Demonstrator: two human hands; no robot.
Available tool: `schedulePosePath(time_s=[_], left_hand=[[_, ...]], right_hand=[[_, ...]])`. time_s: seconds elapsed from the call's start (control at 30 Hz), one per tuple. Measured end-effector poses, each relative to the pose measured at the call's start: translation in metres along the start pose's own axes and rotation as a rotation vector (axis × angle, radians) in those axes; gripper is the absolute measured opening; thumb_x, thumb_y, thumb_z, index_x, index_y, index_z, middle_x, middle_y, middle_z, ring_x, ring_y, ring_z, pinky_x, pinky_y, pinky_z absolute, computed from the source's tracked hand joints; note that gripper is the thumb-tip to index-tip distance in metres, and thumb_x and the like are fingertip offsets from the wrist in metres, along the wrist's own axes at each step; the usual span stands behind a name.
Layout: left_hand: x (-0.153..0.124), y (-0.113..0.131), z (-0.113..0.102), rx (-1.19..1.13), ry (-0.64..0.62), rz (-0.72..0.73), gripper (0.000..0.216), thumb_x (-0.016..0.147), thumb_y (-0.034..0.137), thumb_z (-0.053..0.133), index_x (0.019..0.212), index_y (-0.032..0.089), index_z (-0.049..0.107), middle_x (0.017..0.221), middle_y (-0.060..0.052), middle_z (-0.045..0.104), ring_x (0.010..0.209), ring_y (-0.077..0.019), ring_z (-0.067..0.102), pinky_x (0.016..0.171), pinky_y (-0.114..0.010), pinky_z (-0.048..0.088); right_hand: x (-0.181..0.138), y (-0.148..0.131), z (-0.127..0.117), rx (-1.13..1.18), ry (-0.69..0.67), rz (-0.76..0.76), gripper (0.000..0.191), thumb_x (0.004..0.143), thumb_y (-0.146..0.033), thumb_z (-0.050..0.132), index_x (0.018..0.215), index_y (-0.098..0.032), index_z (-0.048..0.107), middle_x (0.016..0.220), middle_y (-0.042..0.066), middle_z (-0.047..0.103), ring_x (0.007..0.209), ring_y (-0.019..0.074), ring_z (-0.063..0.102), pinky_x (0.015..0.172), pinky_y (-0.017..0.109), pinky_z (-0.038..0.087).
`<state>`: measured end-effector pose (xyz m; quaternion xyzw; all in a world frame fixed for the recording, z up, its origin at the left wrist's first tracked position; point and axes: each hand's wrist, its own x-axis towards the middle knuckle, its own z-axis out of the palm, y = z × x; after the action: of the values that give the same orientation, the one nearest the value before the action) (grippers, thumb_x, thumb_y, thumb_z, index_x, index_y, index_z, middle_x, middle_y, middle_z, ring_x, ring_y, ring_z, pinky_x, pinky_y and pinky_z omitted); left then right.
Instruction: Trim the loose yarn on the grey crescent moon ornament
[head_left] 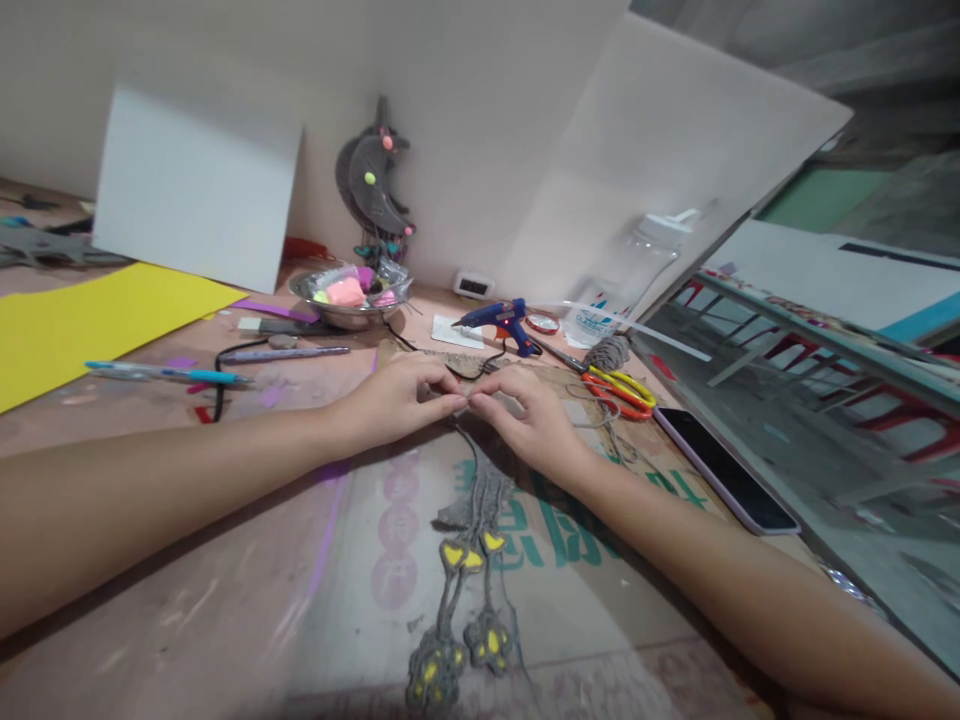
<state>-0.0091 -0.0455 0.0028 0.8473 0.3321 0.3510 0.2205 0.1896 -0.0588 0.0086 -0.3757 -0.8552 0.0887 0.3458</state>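
Note:
My left hand (409, 402) and my right hand (538, 425) meet above the cardboard, thumbs and forefingers pinched tip to tip. Whatever lies between the fingertips is too small to make out. A thin grey cord (475, 450) curves down from just under them. It leads towards a grey hanging ornament (472, 520) that lies flat, with small yellow hearts (471, 558) on its strands. Two grey flower-shaped pieces with yellow spots (491, 640) form its near end. Beneath everything is a printed cardboard sheet (570, 610).
Behind my hands stand a blue glue gun (506, 318) and a metal bowl (352, 315) of coloured clay. To the right are scissors (619, 390), grey yarn (607, 352), a phone (724, 470) and a clear bottle (637, 270). Pens (172, 373) and yellow card (97, 320) lie left.

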Motion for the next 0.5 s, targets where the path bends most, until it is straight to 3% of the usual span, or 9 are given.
schedulePosePath(time_s=[0.13,0.3,0.5], left_hand=[[-0.0012,0.002,-0.0019,0.02,0.045,-0.013,0.015,0.082,0.028,0.059,0.087,0.02,0.071,0.085,0.0,0.073,0.079,-0.0153,0.063,0.074,-0.025,0.044],[-0.0025,0.0011,-0.0021,0.075,0.104,0.069,0.016,0.082,0.028,0.061,0.093,0.023,0.071,0.087,0.001,0.074,0.08,-0.0147,0.064,0.076,-0.026,0.043],[-0.0027,-0.0007,0.0007,0.171,0.138,0.128,0.012,0.081,0.029,0.062,0.083,0.022,0.071,0.08,0.001,0.072,0.079,-0.0154,0.062,0.079,-0.03,0.039]], right_hand=[[0.0011,-0.0039,-0.0005,0.067,-0.037,0.123,0.012,0.084,-0.027,0.056,0.079,-0.019,0.064,0.082,0.002,0.067,0.08,0.0166,0.06,0.076,0.031,0.044],[0.0023,-0.0049,-0.0027,0.14,-0.086,0.236,0.015,0.084,-0.029,0.054,0.081,-0.019,0.064,0.081,0.001,0.068,0.078,0.0158,0.061,0.075,0.029,0.045],[0.0034,-0.0065,-0.0034,0.187,-0.132,0.263,0.019,0.085,-0.031,0.053,0.076,-0.018,0.064,0.077,0.001,0.067,0.076,0.0153,0.061,0.075,0.028,0.045]])
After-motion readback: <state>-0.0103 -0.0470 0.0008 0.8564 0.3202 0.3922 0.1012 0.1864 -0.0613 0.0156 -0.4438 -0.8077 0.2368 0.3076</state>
